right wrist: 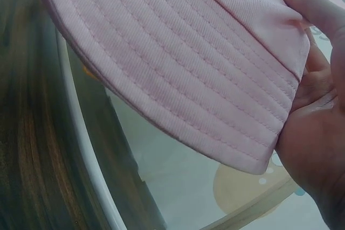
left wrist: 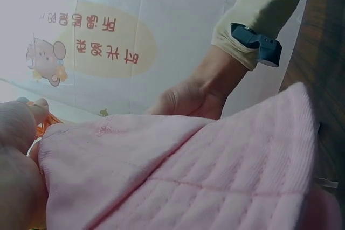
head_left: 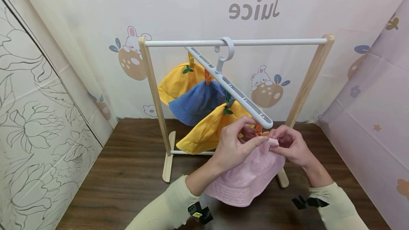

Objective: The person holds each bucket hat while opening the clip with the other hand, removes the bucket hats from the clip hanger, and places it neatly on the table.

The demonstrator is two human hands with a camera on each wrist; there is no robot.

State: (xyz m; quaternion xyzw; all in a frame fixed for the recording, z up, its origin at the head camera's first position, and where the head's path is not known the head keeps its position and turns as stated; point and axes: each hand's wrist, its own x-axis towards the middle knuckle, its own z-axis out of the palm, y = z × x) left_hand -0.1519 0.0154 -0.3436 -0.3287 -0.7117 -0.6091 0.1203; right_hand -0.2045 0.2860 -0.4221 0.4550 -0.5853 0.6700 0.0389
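Note:
A pink bucket hat [head_left: 244, 178] hangs crown up below the near end of a white hanger [head_left: 234, 89]. My left hand [head_left: 234, 146] pinches an orange clip [head_left: 259, 129] at that end, its thumb along the top of the hat. With thumb and fingers my right hand [head_left: 292, 144] grips the folded crown just right of the clip. In the right wrist view the stitched brim [right wrist: 178, 74] droops beside my palm. The left wrist view shows the hat's side [left wrist: 124, 160] next to my left fingers, with the orange clip [left wrist: 48, 122] partly hidden behind them.
The hanger hooks over the white bar [head_left: 274, 42] of a wooden rack [head_left: 153, 95] on a dark table [head_left: 127, 187]. Clipped along it are a far yellow hat [head_left: 177, 81], a blue hat [head_left: 198, 102] and a nearer yellow hat [head_left: 204, 134]. Printed curtains [head_left: 191, 6] surround the table.

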